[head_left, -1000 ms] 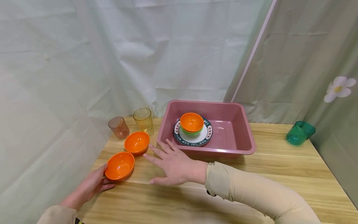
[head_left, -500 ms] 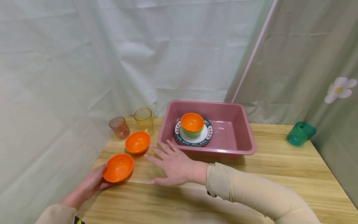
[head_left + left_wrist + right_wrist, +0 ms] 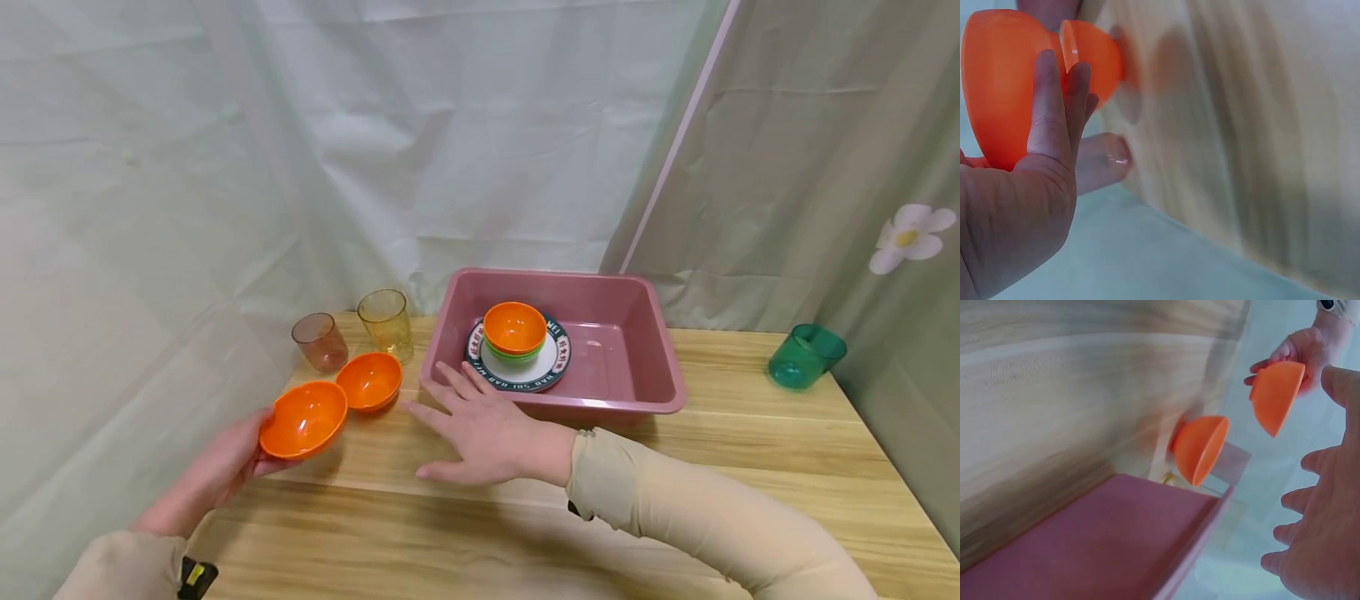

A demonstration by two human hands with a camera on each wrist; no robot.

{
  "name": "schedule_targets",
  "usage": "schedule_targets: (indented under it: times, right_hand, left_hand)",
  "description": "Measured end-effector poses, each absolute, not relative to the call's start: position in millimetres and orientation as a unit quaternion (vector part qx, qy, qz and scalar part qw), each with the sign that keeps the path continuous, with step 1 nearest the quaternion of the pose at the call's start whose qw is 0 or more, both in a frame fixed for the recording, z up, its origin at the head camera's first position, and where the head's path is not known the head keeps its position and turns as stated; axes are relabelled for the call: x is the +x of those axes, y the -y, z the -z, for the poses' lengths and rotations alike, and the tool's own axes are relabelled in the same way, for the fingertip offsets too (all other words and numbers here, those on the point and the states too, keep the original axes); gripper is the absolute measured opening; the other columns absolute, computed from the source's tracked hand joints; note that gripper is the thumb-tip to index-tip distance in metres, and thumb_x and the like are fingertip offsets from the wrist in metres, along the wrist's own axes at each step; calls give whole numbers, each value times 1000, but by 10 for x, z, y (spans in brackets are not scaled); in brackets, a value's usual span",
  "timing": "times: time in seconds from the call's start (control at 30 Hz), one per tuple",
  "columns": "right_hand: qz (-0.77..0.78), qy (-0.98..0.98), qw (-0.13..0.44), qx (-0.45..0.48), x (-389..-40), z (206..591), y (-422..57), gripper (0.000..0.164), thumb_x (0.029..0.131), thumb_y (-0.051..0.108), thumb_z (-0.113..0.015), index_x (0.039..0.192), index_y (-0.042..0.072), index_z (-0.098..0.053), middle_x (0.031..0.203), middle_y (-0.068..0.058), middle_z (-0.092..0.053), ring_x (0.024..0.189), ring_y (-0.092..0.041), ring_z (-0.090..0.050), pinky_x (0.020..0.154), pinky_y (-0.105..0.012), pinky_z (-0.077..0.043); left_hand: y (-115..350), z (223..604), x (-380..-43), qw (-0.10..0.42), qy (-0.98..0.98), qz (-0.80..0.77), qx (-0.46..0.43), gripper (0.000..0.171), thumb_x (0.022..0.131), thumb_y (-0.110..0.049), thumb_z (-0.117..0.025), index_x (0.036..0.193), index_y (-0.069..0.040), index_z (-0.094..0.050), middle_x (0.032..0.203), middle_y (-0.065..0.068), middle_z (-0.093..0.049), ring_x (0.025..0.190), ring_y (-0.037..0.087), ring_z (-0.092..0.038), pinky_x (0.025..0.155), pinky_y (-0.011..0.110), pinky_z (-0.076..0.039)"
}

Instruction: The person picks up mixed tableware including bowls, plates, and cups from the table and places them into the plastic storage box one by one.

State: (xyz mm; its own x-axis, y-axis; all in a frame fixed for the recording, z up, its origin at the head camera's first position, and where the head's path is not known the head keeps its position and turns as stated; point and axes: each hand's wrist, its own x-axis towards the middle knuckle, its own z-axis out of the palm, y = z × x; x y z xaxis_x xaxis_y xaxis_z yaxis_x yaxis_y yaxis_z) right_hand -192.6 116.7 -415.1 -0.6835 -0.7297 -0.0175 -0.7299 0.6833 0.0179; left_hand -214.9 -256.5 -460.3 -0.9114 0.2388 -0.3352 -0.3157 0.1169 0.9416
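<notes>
At the left of the head view, my left hand (image 3: 231, 457) grips an orange bowl (image 3: 303, 421) by its side, thumb at the rim and fingers beneath. This bowl is raised off the table, as the right wrist view shows. Just behind it a second orange bowl (image 3: 370, 382) sits on the wood. My right hand (image 3: 487, 433) is spread palm down with straight fingers, holding nothing, its fingertips overlapping the near left rim of the pink basin (image 3: 600, 403). Inside the basin, an orange bowl (image 3: 514, 327) is stacked on green bowls (image 3: 513, 357) on a patterned plate (image 3: 517, 385).
A reddish cup (image 3: 319, 343) and a yellow cup (image 3: 386, 323) stand behind the bowls at the left. Toward the right edge of the table (image 3: 735, 467), a green cup (image 3: 805, 358) lies tilted. Pale curtains (image 3: 480, 167) hang around the back and sides.
My left hand has lifted the near orange bowl off the table and moved it slightly left and up. My right hand has shifted a little right and toward the basin, fingers still spread.
</notes>
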Motion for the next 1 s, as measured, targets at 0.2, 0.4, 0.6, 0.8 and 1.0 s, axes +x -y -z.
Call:
schedule_targets:
  times: [0.2,0.4,0.6,0.8,1.0]
  right_hand:
    - [-6,-917,-5,-398,-1944,4047,-1251,87,95,81,-31,166,31,-16,172,-3,-10,156,-30,9,123,-53,5]
    - [0,-919,-14,-393,-1972,3971,-1386,87,96,79,-32,166,28,-17,172,-5,-10,156,-31,8,123,-53,5]
    - [24,-928,-14,-371,-1973,3913,-1609,87,96,78,-33,166,30,-16,172,-6,-8,156,-32,7,124,-51,2]
    - [34,-943,-3,-332,-1958,3848,-1886,87,96,78,-37,166,30,-15,172,-2,-3,157,-33,4,124,-48,3]
    - [31,-954,-11,-299,-1910,3803,-2177,86,97,75,-39,166,30,-15,172,-4,-5,156,-31,6,124,-52,0]
  left_hand:
    - [2508,4393,-2189,208,-724,-658,-6,66,114,-36,-22,150,18,-13,103,3,-69,87,22,-75,81,39,-60]
    - [2410,4189,-2264,212,-721,-660,15,69,113,-39,-26,155,13,-10,108,3,-67,91,22,-74,84,40,-59]
    - [2168,4018,-2352,222,-719,-658,34,68,113,-38,-29,156,13,-13,110,4,-67,94,22,-74,84,41,-59]
    - [1792,3886,-2426,235,-722,-649,45,67,113,-38,-28,157,11,-16,123,19,-62,97,22,-73,88,42,-58]
    - [1446,3788,-2529,240,-725,-643,63,62,113,-36,-29,155,10,-26,122,22,-63,93,23,-73,85,39,-59]
